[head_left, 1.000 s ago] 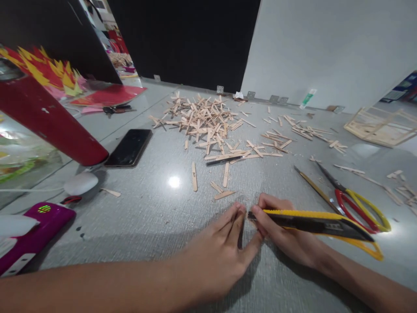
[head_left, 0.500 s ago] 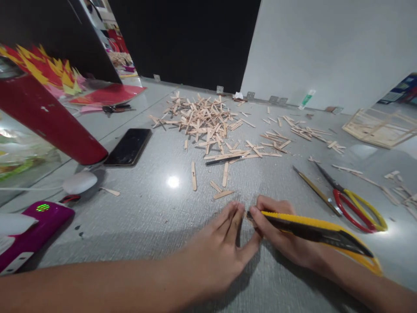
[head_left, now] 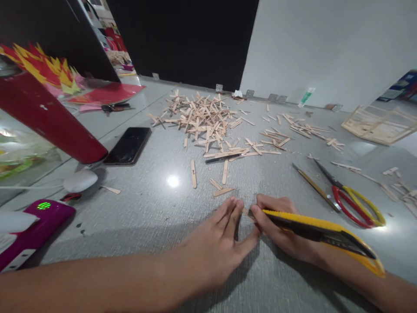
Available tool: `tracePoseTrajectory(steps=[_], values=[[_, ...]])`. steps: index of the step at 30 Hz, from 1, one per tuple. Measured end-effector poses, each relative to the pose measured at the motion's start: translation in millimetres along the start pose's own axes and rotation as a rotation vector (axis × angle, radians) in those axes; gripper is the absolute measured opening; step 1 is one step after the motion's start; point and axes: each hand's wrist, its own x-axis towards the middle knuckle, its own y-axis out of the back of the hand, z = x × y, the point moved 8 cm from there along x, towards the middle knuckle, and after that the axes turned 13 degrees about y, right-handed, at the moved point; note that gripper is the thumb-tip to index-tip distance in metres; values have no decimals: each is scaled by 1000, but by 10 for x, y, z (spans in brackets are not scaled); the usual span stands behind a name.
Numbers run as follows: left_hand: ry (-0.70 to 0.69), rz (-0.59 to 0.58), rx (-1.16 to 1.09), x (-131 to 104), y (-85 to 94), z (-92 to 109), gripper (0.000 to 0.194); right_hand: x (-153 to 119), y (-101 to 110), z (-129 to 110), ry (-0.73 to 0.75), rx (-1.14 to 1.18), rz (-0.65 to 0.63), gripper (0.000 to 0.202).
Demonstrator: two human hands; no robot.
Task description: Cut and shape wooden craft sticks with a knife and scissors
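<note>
My right hand (head_left: 280, 226) is closed around a yellow and black utility knife (head_left: 321, 230), its tip end pointing left and its handle reaching back over my wrist. At that tip lies a small wooden craft stick (head_left: 249, 214), mostly hidden between my hands. With fingertips and thumb, my left hand (head_left: 220, 245) pins the stick to the grey tabletop (head_left: 146, 226). Just beyond my fingers rest a few cut stick pieces (head_left: 223, 191). Farther back, a slim dark craft knife (head_left: 224, 158) lies across several sticks.
A heap of craft sticks (head_left: 202, 115) stands at the back. Scissors (head_left: 353, 202) and a pointed tool (head_left: 316, 187) lie right, below a stick frame (head_left: 374, 126). On the left are a phone (head_left: 128, 145), a red cylinder (head_left: 55, 115), a white mouse (head_left: 80, 180) and a purple device (head_left: 42, 230).
The two hands are slightly farther apart at the fingertips, and more of the stick shows between them. The utility knife is still in my right hand.
</note>
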Motion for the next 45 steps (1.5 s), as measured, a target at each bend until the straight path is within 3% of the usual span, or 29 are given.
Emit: tracePoseTrajectory(steps=[13, 18, 26, 45], values=[[-2, 26, -35, 1, -70, -26, 79, -19, 37, 18, 9, -26, -41, 40], [-13, 4, -28, 12, -36, -8, 89, -17, 26, 35, 16, -16, -58, 41], [-29, 5, -4, 14, 27, 4, 83, -15, 24, 17, 5, 3, -50, 42], [-18, -6, -27, 8, -45, -2, 88, -48, 31, 144, -82, 139, 7, 47]])
